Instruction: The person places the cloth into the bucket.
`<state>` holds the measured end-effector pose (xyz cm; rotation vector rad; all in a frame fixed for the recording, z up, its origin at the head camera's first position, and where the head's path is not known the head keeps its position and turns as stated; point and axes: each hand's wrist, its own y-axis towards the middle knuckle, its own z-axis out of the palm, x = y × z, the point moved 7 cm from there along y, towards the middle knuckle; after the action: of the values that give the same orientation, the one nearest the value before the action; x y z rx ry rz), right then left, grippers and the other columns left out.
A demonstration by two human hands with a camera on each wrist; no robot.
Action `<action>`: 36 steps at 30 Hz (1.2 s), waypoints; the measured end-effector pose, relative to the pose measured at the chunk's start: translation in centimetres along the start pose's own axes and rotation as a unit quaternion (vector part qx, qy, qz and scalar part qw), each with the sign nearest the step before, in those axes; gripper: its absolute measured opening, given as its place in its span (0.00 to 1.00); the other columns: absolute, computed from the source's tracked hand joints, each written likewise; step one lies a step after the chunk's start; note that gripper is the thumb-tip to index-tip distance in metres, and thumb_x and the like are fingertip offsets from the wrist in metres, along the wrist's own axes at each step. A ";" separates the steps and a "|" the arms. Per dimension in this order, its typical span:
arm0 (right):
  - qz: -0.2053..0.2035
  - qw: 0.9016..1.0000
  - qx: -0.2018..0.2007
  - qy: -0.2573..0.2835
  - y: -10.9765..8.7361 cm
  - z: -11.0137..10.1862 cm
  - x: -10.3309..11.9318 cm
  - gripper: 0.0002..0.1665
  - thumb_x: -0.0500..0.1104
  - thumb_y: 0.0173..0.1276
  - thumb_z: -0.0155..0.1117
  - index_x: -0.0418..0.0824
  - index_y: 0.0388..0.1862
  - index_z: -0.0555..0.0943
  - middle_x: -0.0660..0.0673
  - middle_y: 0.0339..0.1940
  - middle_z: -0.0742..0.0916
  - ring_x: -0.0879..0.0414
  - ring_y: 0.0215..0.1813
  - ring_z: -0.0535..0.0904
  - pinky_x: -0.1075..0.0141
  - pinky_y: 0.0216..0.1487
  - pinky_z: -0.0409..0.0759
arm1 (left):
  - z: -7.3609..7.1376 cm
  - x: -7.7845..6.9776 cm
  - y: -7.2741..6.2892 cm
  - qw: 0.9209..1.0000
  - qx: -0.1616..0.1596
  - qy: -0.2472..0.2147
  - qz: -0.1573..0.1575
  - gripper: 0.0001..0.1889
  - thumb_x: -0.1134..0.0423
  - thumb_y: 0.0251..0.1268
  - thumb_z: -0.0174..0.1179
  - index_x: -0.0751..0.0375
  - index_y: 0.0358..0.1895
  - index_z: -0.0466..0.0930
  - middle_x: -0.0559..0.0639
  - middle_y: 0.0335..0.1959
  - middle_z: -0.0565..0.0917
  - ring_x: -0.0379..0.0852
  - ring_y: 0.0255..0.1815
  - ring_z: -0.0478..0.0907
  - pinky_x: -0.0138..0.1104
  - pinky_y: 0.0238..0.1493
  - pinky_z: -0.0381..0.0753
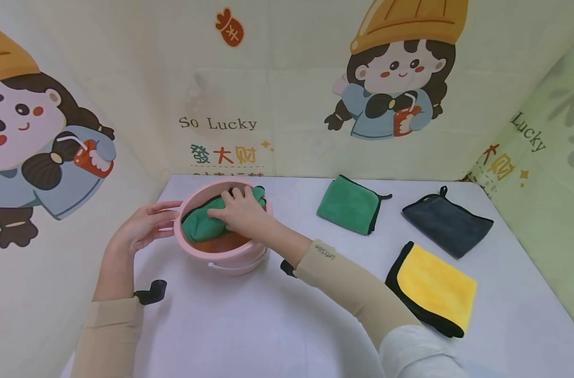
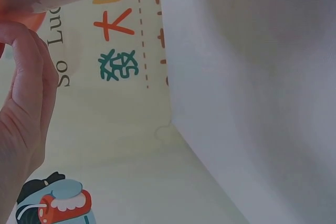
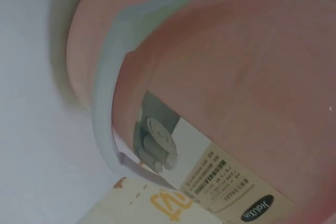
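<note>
A pink bucket (image 1: 197, 252) with a pale handle (image 1: 240, 266) stands on the white table at centre-left. Inside it lies a bunched green towel (image 1: 204, 223) with black edging. My right hand (image 1: 246, 212) reaches in from the right and grips the towel from above, its fingers bent and spread; some fingertips are hidden. At the bucket's left rim, the fairly straight fingers of my left hand (image 1: 147, 226) touch the outside. The left wrist view shows part of the left hand (image 2: 26, 87) at its edge. The right wrist view holds the bucket's side (image 3: 236, 77) and its label (image 3: 210, 177).
On the table's right side lie three folded towels: a green one (image 1: 348, 205) at the back, a dark grey one (image 1: 449, 223) farther right, and a yellow one with black edging (image 1: 438, 283) nearer, beside the right sleeve (image 1: 353, 283). A printed cloth backdrop (image 1: 296, 94) rises behind the table.
</note>
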<state>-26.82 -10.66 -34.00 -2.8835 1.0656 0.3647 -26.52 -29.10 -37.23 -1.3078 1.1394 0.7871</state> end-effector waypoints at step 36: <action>-0.018 0.988 0.153 0.009 0.6 3.4 1.3 0.28 0.54 0.70 0.47 0.65 0.68 0.59 0.48 0.58 0.71 0.53 0.56 0.60 0.58 0.58 0.57 | 0.0 0.2 -0.1 1.000 -0.009 0.006 -0.007 0.28 0.54 0.59 0.61 0.54 0.62 0.64 0.33 0.40 0.79 0.37 0.39 0.81 0.30 0.42 0.80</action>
<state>-27.00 -11.52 -37.61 -2.6329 0.9731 0.1551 -26.42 -29.13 -37.37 -1.3368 1.1326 0.7819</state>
